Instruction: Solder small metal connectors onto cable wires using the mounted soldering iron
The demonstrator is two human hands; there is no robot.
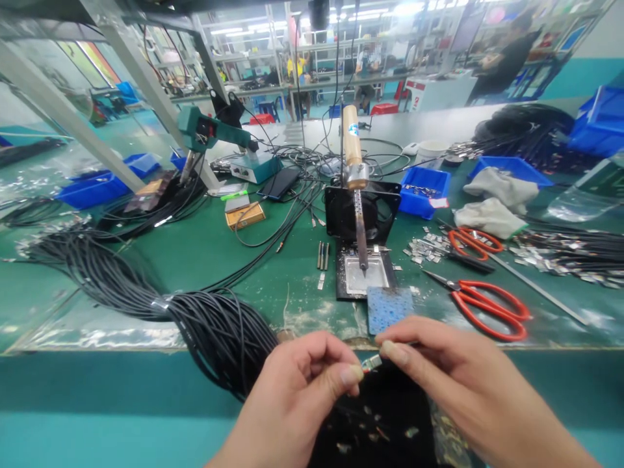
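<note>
Silver connector [372, 363]: your left hand [305, 387] and right hand [451, 367] pinch its ends, apparently mid-alignment, and the next move calls for steadiness.

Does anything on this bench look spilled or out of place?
Small metal pieces lie scattered in front of a blue bin, possibly spilled. Light scraps also speckle the dark cloth below the bench edge.
</note>
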